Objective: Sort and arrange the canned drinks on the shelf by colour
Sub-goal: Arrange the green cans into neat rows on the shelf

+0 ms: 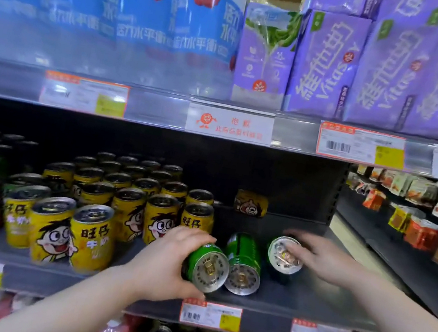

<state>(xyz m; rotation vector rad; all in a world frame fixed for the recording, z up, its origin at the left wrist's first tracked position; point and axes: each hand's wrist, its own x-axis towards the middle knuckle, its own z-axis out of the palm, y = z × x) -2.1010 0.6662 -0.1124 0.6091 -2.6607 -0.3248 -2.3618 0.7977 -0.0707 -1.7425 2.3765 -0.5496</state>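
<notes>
Three green cans lie tipped; left hand fingers grasp one, right hand fingers another.

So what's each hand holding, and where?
Left hand grips a lying green metal can around its body. Right hand fingers its neighbour's silver top.

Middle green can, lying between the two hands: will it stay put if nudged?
Probably not: the middle green can lies on its side on the shelf, untouched, so it may roll. Its smooth metal likely slips; it looks rigid.
</notes>
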